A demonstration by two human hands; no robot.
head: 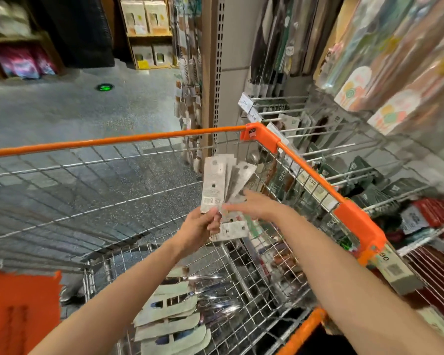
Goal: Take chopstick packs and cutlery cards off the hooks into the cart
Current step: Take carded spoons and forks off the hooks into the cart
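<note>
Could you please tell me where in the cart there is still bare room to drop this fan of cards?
Bare wire floor shows at the cart's left and far side, under the orange rim. The near end is crowded with cutlery cards; the left hand grips the fan.

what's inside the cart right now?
On the cart floor: a row of pale cutlery cards holding metal cutlery. Both hands hold a fan of cards above the basket. The arms cover part of the floor, and what lies along the right wall is blurred.

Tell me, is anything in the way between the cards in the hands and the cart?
Nothing visible is. The fanned cards, gripped by the left hand and touched by the right hand, are already above the open cart, with other cutlery cards lying on its floor.
</note>
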